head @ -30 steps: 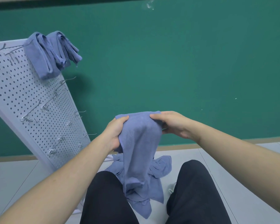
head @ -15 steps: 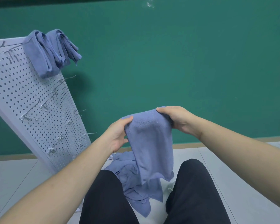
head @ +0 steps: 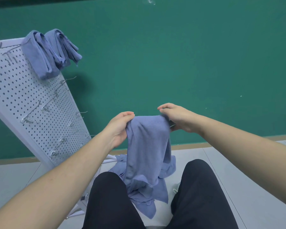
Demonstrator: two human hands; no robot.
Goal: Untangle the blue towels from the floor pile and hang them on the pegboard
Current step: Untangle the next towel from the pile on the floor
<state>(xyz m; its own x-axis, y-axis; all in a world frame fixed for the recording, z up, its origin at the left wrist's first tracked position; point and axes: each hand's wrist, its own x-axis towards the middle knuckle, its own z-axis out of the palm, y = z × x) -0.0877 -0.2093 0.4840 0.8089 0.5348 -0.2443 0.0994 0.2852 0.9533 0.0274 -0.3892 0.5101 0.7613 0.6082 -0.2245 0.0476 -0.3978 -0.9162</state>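
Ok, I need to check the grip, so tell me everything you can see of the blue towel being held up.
The blue towel is a soft, fine-textured cloth, held by its top edge. The left hand pinches one upper corner, the right hand grips the other. It hangs folded lengthwise, loosely creased, between the person's knees. Its lower end hangs in front of the floor pile; whether it touches it cannot be told.

Even soft light, faint pegboard (head: pixel 23 103) shadow, wide-angle edge bending

pegboard (head: pixel 23 103) cut off at left edge, floor pile (head: pixel 144 194) partly behind held towel (head: pixel 147 142)
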